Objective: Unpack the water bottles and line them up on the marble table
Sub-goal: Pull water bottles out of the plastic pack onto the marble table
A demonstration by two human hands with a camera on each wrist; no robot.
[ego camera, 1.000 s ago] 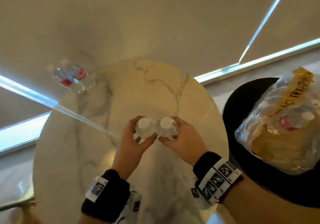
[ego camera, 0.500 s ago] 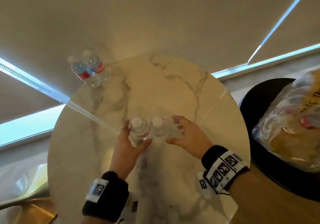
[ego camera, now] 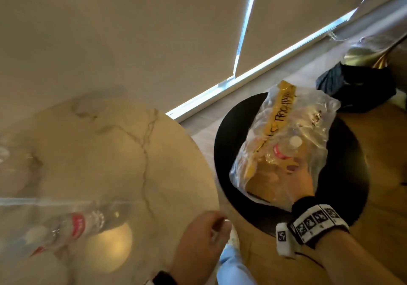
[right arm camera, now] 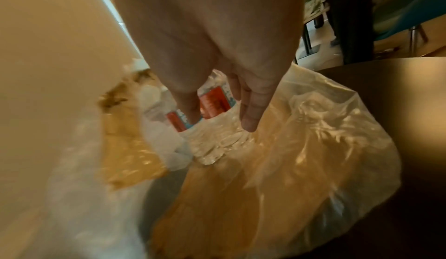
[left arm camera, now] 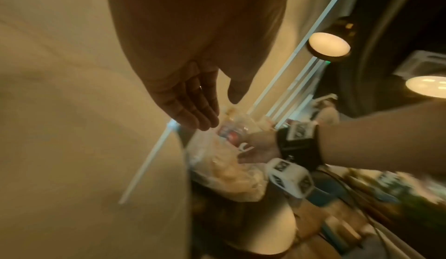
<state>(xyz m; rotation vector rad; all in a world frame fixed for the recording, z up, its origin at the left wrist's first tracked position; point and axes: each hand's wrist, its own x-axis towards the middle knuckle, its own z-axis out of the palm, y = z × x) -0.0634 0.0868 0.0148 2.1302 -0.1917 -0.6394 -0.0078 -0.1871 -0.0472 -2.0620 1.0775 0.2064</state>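
Observation:
Clear water bottles with red labels [ego camera: 76,224] stand blurred on the round marble table [ego camera: 123,152] at lower left. My left hand [ego camera: 211,229] hovers over the table's right edge, fingers relaxed and holding nothing; the left wrist view shows the left hand [left arm camera: 219,110] with straight fingers. On the black side table lies the torn plastic pack [ego camera: 308,113] with a white-capped bottle [ego camera: 286,150] inside. My right hand [ego camera: 295,172] reaches into the pack. In the right wrist view my right hand [right arm camera: 219,121] has a finger and thumb on either side of a red-labelled bottle [right arm camera: 214,100].
The round black side table [ego camera: 343,174] stands right of the marble table, a narrow gap between them. A dark bag [ego camera: 356,91] sits on the wooden floor behind it. Closed blinds [ego camera: 154,31] run along the far side.
Both hands have let go of the two bottles set on the marble table. The view swung right; my right hand went to the pack and my left hand drew back to the table's edge.

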